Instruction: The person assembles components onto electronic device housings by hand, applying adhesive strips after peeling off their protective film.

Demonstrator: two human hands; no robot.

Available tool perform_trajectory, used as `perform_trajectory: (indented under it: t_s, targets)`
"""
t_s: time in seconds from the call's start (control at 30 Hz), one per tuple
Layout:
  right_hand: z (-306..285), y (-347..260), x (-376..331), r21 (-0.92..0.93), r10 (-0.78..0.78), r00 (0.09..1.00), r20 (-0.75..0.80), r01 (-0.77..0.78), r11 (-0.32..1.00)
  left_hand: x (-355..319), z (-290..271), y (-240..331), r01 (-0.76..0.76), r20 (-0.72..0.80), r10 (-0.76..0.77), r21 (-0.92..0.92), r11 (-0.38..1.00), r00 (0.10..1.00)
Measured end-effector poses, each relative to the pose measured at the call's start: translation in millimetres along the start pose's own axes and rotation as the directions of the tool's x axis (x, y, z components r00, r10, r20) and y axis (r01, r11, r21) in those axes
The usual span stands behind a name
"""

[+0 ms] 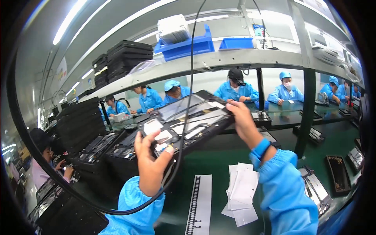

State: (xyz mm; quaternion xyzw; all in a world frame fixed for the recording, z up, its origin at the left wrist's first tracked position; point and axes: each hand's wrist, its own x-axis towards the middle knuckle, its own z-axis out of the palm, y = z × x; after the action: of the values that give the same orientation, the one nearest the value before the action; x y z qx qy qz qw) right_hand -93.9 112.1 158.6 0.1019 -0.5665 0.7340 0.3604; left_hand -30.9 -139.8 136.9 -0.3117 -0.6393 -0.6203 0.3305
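A green worktop (217, 168) spreads under a metal shelf (250, 58); above it a black tray (213, 133) is held tilted in the air, its right end higher; it looks stiff and probably light, while the thin parts (152, 126) in it seem fragile and apt to slide; the right hand (244, 119) is closed on the right end; the left hand (152, 164) has thumb and forefinger parted at the near left corner, gripping or merely touching, I cannot tell; the rim at both ends seems the safest hold.
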Motion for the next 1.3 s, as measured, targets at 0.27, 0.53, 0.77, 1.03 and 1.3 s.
perform_trajectory:
  t_s: [0.27, 0.53, 0.77, 1.03, 1.3]
  targets:
    - [144, 93, 61, -0.167, 0.024, 0.999, 0.047, -0.016, 0.986, 9, -65, -13, 0.122, -0.248, -0.06, 0.241, 0.963, 0.967]
    - [200, 121, 41, -0.386, 0.024, 0.993, 0.113, 0.021, 0.922, -7, -85, -36, 0.234, -0.414, -0.091, 0.308, 0.922, 0.906]
    - [168, 103, 19, -0.181, -0.503, 0.783, 0.366, 0.59, 0.787, -9, -78, -34, 0.218, -0.416, -0.066, 0.328, 0.919, 0.907]
    - [143, 58, -55, 0.017, -0.665, 0.36, 0.654, 0.872, 0.489, -14, -73, -37, 0.176, -0.376, -0.001, 0.433, 0.884, 0.927]
    - [140, 60, -41, -0.005, -0.568, 0.355, 0.743, 0.852, 0.524, -33, -87, -62, 0.147, -0.625, -0.024, 0.146, 0.978, 0.78]
